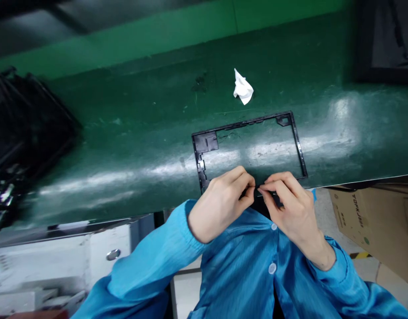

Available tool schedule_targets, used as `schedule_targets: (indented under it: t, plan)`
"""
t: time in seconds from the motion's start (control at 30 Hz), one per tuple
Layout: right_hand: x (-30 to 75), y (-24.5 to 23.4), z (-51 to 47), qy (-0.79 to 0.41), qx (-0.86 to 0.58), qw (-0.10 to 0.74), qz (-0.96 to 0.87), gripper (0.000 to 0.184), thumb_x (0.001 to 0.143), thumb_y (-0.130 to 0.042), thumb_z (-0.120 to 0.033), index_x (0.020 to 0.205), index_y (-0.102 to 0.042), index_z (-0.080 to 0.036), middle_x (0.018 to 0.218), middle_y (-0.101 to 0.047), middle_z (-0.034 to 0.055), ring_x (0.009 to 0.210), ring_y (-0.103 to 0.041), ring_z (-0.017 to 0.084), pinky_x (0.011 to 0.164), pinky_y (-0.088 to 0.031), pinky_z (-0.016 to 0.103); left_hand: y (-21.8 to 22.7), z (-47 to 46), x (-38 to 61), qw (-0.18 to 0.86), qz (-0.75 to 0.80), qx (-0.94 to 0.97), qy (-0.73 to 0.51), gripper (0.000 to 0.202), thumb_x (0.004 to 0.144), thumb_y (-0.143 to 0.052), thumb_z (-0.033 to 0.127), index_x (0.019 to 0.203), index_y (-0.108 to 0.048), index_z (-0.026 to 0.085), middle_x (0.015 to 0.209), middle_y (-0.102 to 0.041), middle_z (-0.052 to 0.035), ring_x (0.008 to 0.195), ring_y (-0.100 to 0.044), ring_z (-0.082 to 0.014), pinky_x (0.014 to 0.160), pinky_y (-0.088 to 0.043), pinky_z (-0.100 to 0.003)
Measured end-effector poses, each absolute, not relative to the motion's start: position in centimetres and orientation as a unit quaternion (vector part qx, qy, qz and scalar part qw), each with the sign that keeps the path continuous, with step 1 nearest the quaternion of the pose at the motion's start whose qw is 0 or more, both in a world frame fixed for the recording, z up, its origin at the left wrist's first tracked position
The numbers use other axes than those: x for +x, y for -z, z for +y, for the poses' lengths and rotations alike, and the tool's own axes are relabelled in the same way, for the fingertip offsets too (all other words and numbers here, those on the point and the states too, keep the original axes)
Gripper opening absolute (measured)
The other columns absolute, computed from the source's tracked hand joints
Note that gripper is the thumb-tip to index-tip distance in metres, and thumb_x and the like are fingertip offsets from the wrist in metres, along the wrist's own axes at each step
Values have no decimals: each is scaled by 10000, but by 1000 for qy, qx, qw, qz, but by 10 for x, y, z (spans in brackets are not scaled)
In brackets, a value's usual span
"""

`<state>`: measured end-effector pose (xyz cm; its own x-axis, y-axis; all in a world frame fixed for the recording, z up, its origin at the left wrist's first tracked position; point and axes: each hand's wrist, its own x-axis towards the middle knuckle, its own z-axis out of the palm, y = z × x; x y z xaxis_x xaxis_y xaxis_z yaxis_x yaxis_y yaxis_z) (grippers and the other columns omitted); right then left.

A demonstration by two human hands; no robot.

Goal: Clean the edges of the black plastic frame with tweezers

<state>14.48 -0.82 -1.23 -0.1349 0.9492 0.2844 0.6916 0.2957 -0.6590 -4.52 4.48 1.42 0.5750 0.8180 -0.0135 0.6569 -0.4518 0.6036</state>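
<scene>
A black rectangular plastic frame [204, 144] lies flat on the green belt [124, 146], its near long edge at the belt's front rim. My left hand [220, 204] and my right hand [290, 204] meet at the middle of that near edge. Both hands have their fingers pinched together on the frame's edge, thumb tips almost touching. Whether something small sits between the fingertips is hidden. Blue sleeves cover both forearms.
A crumpled white scrap [242, 87] lies on the belt behind the frame. A stack of black frames [21, 133] sits at the far left. A cardboard box [373, 217] stands on the floor at the lower right. A grey metal rail [74, 230] borders the belt.
</scene>
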Motion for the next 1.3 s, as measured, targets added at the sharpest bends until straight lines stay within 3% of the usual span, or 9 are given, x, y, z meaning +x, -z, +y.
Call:
schedule_targets:
  t: [0.4,0.67,0.93,1.3]
  plan:
    - [146,14,-7,-196,-564,338,-727,57,1019,-672,-153,974,-687,-186,1011,-712,30,834,-702,131,675,-514,278,-19,54,-60,373,416,819,-132,105,980,-652,96,1022,-719,166,880,-622,18,664,-554,-81,631,-455,-206]
    - [145,14,-8,-195,-564,340,-727,74,1023,-660,-144,966,-685,-185,1010,-710,37,843,-709,138,680,-518,281,-16,43,-53,229,381,884,-145,150,1066,-541,165,1024,-679,124,960,-672,-55,836,-667,-171,763,-574,-288]
    - [146,15,-8,-203,-564,339,-725,78,1027,-652,-146,974,-680,-196,1021,-704,34,859,-707,138,699,-529,280,-4,36,-49,75,343,924,-153,199,1068,-479,131,950,-639,120,868,-666,-72,791,-632,-204,742,-588,-337]
    - [146,14,-7,-204,-564,336,-726,66,1020,-665,-152,967,-670,-191,1012,-707,30,852,-710,135,687,-527,274,-7,40,-62,287,401,846,-203,136,964,-544,46,957,-581,177,900,-604,-3,759,-576,-111,697,-507,-222]
